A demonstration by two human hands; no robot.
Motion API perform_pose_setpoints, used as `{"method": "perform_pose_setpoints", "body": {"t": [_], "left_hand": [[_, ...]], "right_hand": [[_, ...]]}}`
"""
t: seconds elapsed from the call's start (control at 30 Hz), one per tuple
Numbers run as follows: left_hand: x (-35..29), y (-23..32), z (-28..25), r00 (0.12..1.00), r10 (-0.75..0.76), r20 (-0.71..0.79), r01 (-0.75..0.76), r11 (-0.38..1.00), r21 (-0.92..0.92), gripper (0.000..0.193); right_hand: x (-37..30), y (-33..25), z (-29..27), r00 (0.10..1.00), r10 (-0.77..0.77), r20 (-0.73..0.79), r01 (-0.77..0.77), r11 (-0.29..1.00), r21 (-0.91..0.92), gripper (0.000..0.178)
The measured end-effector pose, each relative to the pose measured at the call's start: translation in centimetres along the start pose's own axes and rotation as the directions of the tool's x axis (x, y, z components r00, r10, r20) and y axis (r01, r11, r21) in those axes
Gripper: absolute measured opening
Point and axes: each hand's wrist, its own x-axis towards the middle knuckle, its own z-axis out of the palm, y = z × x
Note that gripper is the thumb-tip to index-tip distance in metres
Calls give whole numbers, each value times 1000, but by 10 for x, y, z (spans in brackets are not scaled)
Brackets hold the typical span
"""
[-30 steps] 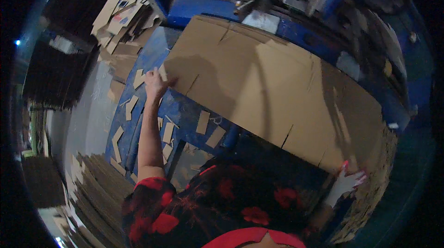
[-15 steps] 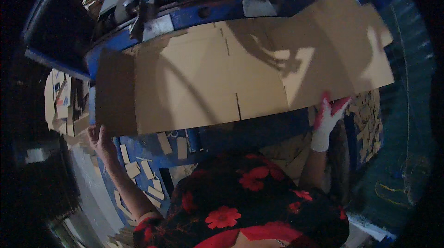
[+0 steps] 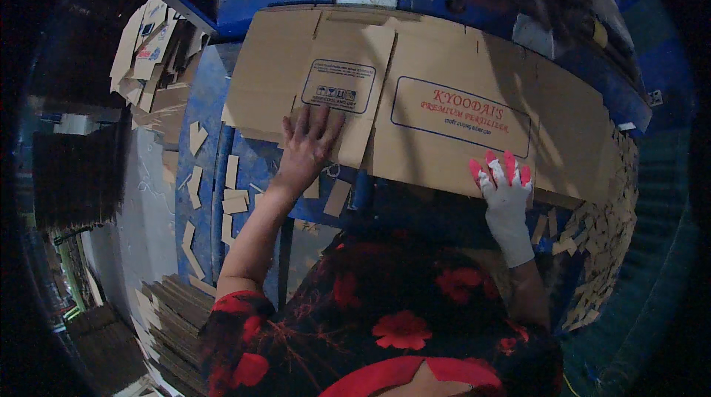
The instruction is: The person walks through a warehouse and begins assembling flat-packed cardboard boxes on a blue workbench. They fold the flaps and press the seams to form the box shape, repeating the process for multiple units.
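Printed cardboard box blank (image 3: 437, 160) lies across blue bench (image 3: 207, 89), likely light, stiff but bendy at scores, so best held near both ends; left grip (image 3: 307, 147) and gloved right grip (image 3: 507, 201) open, fingers spread on top.

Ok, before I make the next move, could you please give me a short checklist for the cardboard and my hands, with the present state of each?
1. Cardboard printed side up: ok, the print faces upward.
2. Left hand at the cardboard: ok, fingers spread over it.
3. Right hand at the cardboard: ok, fingers reach over the near edge.
4. Both hands gloved: not ok, the right wears a white glove, the left is bare.
5. Table free of scraps: not ok, several lie on it.
6. Cardboard's underside: cannot tell, hidden.
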Motion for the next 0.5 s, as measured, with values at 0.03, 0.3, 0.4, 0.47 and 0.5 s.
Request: {"method": "perform_pose_setpoints", "body": {"t": [0.03,0.3,0.4,0.47,0.5], "left_hand": [[0,0,1,1000,2,-7,-2,1000,-4,59],[8,-2,-7,999,47,-12,-48,994,-98,55],[-1,-7,2,996,-38,-85,13,960,-281,50],[-3,-14,16,980,-61,-189,-3,947,-322,46],[2,-14,21,965,-68,-252,-24,939,-344,45]], "right_hand": [[1,1,0,1000,-4,4,4,1000,-3,24],[-5,-5,6,993,61,-102,-61,998,10,28],[-3,-5,12,977,85,-194,-80,996,31,29],[7,-10,14,967,79,-242,-75,997,26,31],[8,-11,17,969,111,-219,-113,994,6,32]]}}
